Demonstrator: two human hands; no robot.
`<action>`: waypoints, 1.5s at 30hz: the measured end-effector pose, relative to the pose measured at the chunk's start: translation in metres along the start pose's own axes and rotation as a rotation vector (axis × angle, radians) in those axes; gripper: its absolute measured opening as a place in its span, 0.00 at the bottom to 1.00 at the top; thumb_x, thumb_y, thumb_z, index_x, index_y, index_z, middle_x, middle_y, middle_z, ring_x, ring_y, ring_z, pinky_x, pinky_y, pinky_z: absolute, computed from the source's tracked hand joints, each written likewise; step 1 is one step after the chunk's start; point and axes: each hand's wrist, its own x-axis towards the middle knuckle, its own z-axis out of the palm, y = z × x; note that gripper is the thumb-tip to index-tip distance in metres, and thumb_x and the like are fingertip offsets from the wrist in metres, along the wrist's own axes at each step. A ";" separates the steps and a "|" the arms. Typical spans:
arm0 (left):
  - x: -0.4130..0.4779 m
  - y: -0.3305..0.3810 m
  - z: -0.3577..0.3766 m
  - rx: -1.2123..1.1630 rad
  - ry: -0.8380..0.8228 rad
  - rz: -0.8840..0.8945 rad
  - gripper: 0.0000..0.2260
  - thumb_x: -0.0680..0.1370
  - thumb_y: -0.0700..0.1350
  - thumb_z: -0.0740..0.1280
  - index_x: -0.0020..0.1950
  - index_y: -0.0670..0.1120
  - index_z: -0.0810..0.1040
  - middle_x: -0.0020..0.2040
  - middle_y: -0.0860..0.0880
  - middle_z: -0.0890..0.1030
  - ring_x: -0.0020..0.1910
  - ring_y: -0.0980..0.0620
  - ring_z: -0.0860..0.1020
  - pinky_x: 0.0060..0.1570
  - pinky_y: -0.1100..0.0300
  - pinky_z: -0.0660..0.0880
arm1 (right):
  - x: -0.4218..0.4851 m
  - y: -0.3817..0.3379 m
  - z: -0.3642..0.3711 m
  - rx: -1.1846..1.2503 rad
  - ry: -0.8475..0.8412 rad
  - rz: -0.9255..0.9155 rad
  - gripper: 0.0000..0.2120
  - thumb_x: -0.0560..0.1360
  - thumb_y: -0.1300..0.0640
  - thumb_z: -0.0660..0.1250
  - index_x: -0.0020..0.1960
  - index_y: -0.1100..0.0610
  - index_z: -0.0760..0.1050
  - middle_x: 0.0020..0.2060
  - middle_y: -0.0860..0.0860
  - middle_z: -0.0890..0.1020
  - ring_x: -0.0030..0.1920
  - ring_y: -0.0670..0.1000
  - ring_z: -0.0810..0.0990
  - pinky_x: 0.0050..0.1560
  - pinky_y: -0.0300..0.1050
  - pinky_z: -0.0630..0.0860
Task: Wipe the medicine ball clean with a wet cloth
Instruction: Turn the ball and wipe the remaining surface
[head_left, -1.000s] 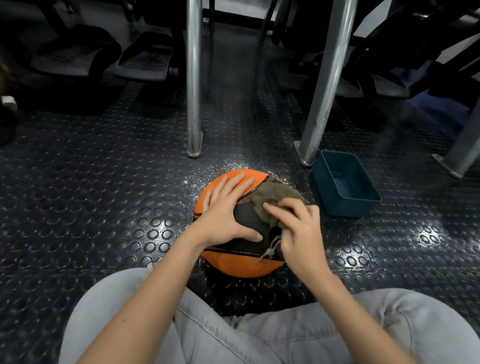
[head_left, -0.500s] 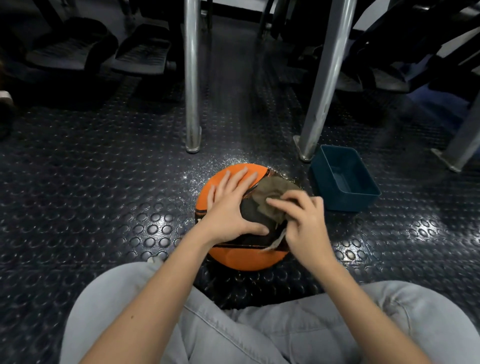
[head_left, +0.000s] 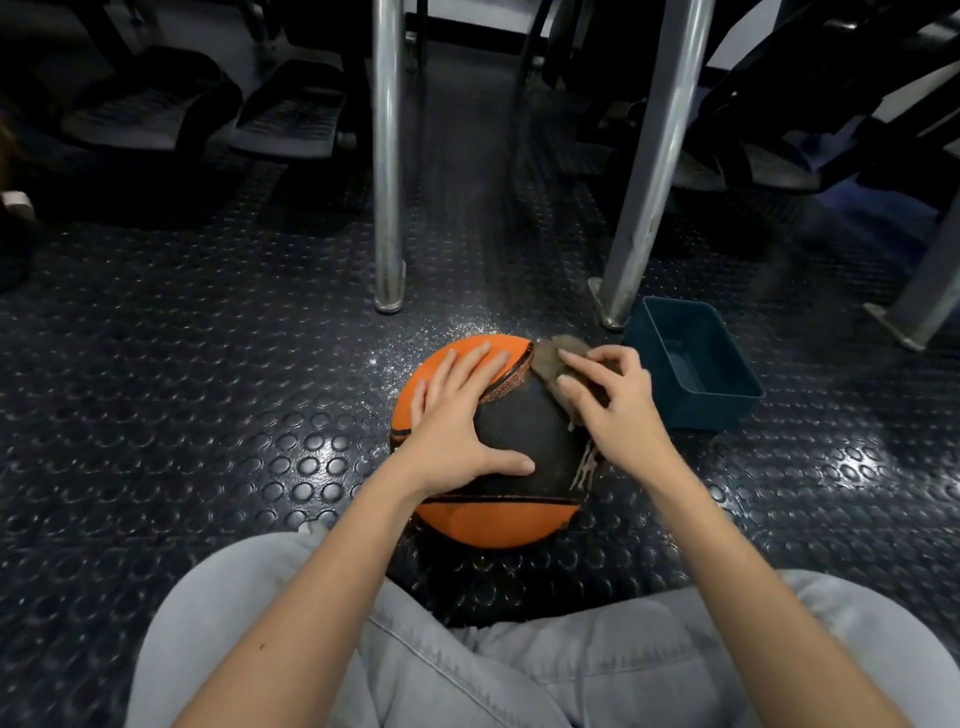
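Dark studded rubber floor (head_left: 208, 415), steel frame legs beyond. On it, just ahead of the knees: orange-and-black medicine ball (head_left: 519, 431). Left hand (head_left: 457, 415) flat, fingers spread, steadying the top left. Right hand (head_left: 618, 410) curled, pinching brown cloth (head_left: 548, 358) against the upper-right edge, farthest from the body. Just right of that: teal bin (head_left: 696, 415), perhaps shallow water inside. Probably next: wiping back across the black panel.

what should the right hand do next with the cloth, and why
Probably drag the cloth down across the black panel of the medicine ball toward the person. The right hand holds it bunched at the ball's far upper edge, by the orange seam, and the left hand lies flat on the ball, steadying it.
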 end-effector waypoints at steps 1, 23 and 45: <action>0.001 0.001 0.000 -0.002 0.003 -0.002 0.47 0.64 0.55 0.77 0.75 0.61 0.52 0.76 0.63 0.47 0.74 0.63 0.39 0.70 0.58 0.34 | 0.006 0.003 -0.001 -0.012 -0.016 0.050 0.17 0.77 0.50 0.65 0.65 0.49 0.74 0.57 0.47 0.68 0.61 0.50 0.64 0.64 0.41 0.60; 0.000 0.001 0.005 0.036 0.036 0.030 0.48 0.64 0.56 0.78 0.75 0.60 0.52 0.68 0.70 0.48 0.74 0.61 0.41 0.70 0.59 0.35 | -0.036 -0.027 0.019 -0.193 0.115 -0.399 0.13 0.76 0.54 0.63 0.54 0.58 0.82 0.49 0.49 0.80 0.47 0.50 0.65 0.53 0.31 0.61; 0.004 -0.010 0.013 0.010 0.025 0.111 0.41 0.58 0.71 0.67 0.66 0.73 0.50 0.67 0.78 0.46 0.69 0.74 0.39 0.70 0.50 0.31 | 0.020 -0.001 0.006 -0.170 0.183 0.005 0.08 0.77 0.59 0.66 0.53 0.57 0.82 0.47 0.50 0.80 0.48 0.56 0.73 0.50 0.40 0.64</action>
